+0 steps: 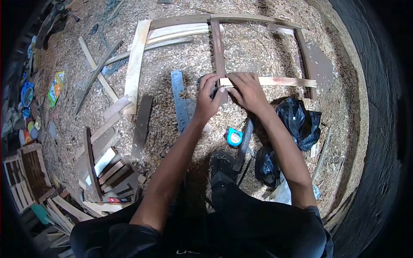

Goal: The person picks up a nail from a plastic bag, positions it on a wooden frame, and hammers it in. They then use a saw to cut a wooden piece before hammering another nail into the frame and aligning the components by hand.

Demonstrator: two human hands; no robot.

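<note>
A frame of wooden strips lies on the ground, with a dark top rail (258, 19) and a dark middle upright (217, 45). A pale wooden strip (286, 81) runs from the upright's near end across to the dark right upright (304, 60). My left hand (208, 101) is closed around the joint where the middle upright meets the pale strip, thumb on the near side. Beside it, my right hand (248, 92) grips the pale strip near that same end, fingers over its far edge. The exact contact under the fingers is hidden.
A teal tape measure (234, 136) and a metal ruler-like bar (180, 101) lie nearby. Black plastic bags (299, 122) sit at right. A wide pale board (137, 64) and loose wood scraps (114, 167) lie left. Wood chips cover the ground; a dark wall (378, 129) stands right.
</note>
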